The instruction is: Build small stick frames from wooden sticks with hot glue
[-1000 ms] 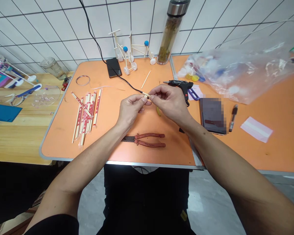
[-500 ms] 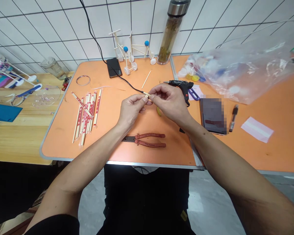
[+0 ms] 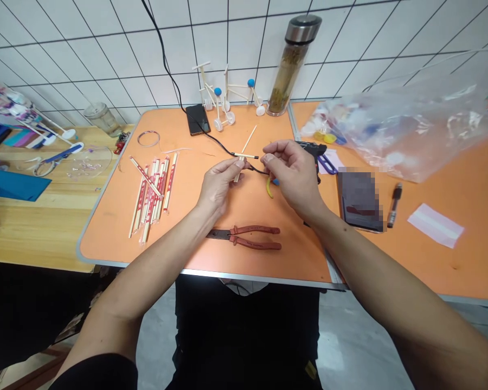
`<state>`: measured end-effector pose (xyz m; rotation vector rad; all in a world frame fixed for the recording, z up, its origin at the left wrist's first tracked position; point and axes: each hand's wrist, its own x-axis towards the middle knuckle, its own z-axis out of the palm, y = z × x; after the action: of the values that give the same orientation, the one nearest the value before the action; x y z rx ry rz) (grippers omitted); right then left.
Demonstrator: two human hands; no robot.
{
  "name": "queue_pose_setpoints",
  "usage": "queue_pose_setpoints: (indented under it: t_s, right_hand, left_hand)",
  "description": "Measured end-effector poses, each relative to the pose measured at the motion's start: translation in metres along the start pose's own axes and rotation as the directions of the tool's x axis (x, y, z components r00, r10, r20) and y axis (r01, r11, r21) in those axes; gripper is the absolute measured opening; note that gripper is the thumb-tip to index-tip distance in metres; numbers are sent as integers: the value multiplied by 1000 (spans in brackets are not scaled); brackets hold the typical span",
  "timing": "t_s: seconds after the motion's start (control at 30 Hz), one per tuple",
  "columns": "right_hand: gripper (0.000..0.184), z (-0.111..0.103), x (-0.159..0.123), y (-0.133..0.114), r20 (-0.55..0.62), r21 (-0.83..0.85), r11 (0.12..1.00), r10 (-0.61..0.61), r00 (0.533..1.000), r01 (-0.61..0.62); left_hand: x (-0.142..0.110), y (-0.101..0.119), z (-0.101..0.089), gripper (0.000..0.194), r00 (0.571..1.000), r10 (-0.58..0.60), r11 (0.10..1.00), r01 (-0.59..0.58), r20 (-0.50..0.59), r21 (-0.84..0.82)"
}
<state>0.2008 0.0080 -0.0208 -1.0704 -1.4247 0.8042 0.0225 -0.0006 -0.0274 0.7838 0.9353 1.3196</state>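
My left hand (image 3: 219,181) pinches short pieces of wooden stick (image 3: 246,156) between thumb and fingers. One piece lies crosswise on top and ends in a dark tip, while another points down below the thumb. How they are joined is too small to tell. Just right of that tip is my right hand (image 3: 290,168), fingers curled but apart, with nothing visible between them. A loose stick (image 3: 250,137) lies on the table behind my left hand. Pliers with red handles (image 3: 254,237) rest in front of the hands. A black glue gun (image 3: 315,149) is partly hidden behind my right hand.
Wrapped chopsticks (image 3: 152,192) lie at left beside a wire coil (image 3: 148,138). Small stick models with blue balls (image 3: 218,92), a phone (image 3: 197,119) and a tea bottle (image 3: 290,65) stand along the wall. At right are a plastic bag (image 3: 390,130), a dark tablet (image 3: 360,200) and a pen (image 3: 395,205).
My right hand has let go of the stick pieces and moved slightly right. The left hand keeps hold of them, and the crosswise piece now shows fully. The view has shifted slightly.
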Motion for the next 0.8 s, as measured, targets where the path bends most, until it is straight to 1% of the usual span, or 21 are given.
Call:
queue_pose_setpoints:
  t_s: [0.13, 0.27, 0.43, 0.8]
  right_hand:
    - [15, 0, -1, -7, 34, -118, 989, -85, 996, 89]
    - [13, 0, -2, -10, 82, -209, 971, -102, 991, 117]
    - [8, 3, -3, -6, 75, -225, 969, -85, 994, 100]
    - [8, 3, -3, -6, 73, -188, 980, -56, 996, 69]
  left_hand:
    - [-1, -2, 1, 16, 1000, 22, 998, -22, 2, 51]
    - [-1, -5, 2, 11, 998, 54, 994, -55, 14, 93]
    - [-1, -9, 2, 8, 997, 68, 993, -70, 30, 92]
    - [-2, -11, 3, 16, 996, 75, 987, -80, 43, 137]
